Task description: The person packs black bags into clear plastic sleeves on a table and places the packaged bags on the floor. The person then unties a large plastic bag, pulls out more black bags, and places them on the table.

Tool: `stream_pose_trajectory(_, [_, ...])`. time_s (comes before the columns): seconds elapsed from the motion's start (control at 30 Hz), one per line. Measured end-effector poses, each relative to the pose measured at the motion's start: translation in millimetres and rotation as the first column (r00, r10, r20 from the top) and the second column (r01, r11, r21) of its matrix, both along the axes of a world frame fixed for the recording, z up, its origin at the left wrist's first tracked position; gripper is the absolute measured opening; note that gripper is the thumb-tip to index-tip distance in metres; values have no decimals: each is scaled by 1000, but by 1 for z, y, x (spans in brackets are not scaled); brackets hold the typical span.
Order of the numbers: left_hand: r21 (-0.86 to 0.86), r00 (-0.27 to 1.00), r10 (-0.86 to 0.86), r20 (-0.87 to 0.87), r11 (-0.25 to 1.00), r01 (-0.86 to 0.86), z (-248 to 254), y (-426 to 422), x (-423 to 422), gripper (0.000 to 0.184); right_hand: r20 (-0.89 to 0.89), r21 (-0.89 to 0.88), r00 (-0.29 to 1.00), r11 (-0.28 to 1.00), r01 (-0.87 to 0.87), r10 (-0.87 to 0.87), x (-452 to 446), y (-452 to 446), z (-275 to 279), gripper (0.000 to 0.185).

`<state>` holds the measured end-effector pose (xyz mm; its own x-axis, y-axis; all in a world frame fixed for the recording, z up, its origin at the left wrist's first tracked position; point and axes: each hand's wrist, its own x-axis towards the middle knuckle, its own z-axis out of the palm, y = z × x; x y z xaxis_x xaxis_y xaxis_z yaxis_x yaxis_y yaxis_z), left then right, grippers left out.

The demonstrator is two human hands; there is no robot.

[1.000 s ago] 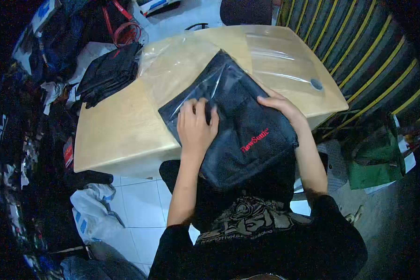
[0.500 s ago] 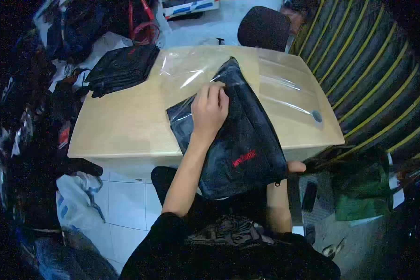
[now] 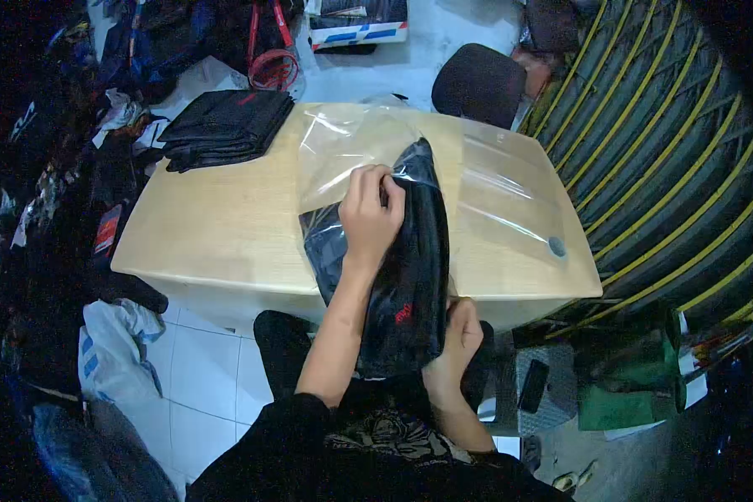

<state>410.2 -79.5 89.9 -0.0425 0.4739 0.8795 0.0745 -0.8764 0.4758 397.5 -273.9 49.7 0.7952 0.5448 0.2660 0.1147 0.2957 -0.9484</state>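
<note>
A black fabric bag (image 3: 406,276) with red lettering lies slanted over the table's front edge toward my lap, its far corner inside a clear plastic bag (image 3: 330,138). My left hand (image 3: 372,205) is closed on the plastic bag's edge, above the black bag. Beside the black bag's lower right edge, my right hand (image 3: 458,335) has its fingers curled together; what they grip is hidden. The black bag's right side is bent, so only part of the lettering shows.
Folded black bags (image 3: 226,125) are stacked at the table's (image 3: 201,217) far left. More clear plastic (image 3: 510,188) lies on the right, with a grey round spot. A dark stool (image 3: 479,84) stands behind. Black-and-yellow coils (image 3: 678,167) rise at the right. A phone (image 3: 533,385) lies lower right.
My right hand has come out from behind the black bag to its right edge. That edge has swung left and bent inward, covering some lettering. My left hand keeps its grip.
</note>
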Motion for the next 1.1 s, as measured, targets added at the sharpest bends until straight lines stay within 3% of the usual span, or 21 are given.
stream_pose_trajectory(0.03, [-21,1000,19,-20,1000,-19,-5,3,3,12,-2,153,994,983,-104,105,5,-1,-10,38])
stream_pose_trajectory(0.07, [-20,1000,19,7,1000,-19,-8,7,7,10,282,82,958,994,-76,50,9,-3,-13,44])
stream_pose_trajectory(0.1, [-12,999,37,11,999,-36,-6,10,7,10,547,25,837,999,-31,12,11,0,-8,52])
stream_pose_trajectory(0.17, [4,998,64,4,998,-64,-4,14,6,10,684,-140,719,989,-39,125,10,-6,3,65])
stream_pose_trajectory(0.27, [-17,998,-55,-31,998,55,3,8,4,9,387,-465,848,871,-159,361,13,-34,-1,66])
stream_pose_trajectory(0.37, [25,960,-240,-142,969,246,13,-4,1,10,304,-446,946,895,32,117,28,-28,-19,60])
stream_pose_trajectory(0.4, [46,935,-294,-200,950,309,18,-9,-1,10,267,-435,964,890,133,-13,18,-19,16,32])
stream_pose_trajectory(0.43, [65,903,-341,-262,927,369,24,-12,-5,10,372,-487,928,852,193,2,25,-14,16,34])
stream_pose_trajectory(0.5, [68,851,-425,-310,882,465,34,-21,-9,11,693,-281,721,923,264,4,33,1,26,65])
stream_pose_trajectory(0.6, [14,799,-470,-375,859,512,50,-30,-21,9,639,-554,741,792,258,206,43,18,41,81])
stream_pose_trajectory(0.63, [-134,735,-548,-399,828,545,59,-31,-31,10,638,-576,741,770,276,212,51,26,42,73])
stream_pose_trajectory(0.7, [-168,689,-580,-434,804,571,69,-32,-39,11,714,-635,644,641,431,274,58,40,50,56])
stream_pose_trajectory(0.77, [10,742,-494,-453,829,559,65,-31,-32,12,774,-535,568,768,352,279,87,58,33,46])
stream_pose_trajectory(0.8, [95,769,-450,-455,834,544,60,-35,-30,12,731,-478,634,852,212,252,96,61,34,37])
stream_pose_trajectory(0.83, [7,748,-484,-454,838,546,62,-43,-34,12,678,-400,693,914,68,245,103,64,37,30])
stream_pose_trajectory(0.87, [9,772,-468,-430,853,522,53,-48,-36,13,234,-365,938,918,-157,254,97,62,37,29])
stream_pose_trajectory(0.9, [39,807,-435,-400,871,489,50,-43,-36,15,-251,-211,926,918,-336,281,94,70,43,29])
stream_pose_trajectory(1.0, [33,758,-428,-493,861,507,40,-50,-35,25,-504,21,760,885,-465,411,91,63,20,39])
stream_pose_trajectory(1.1, [12,615,-391,-685,838,546,29,-71,-37,26,-346,283,756,830,-481,556,87,69,1,45])
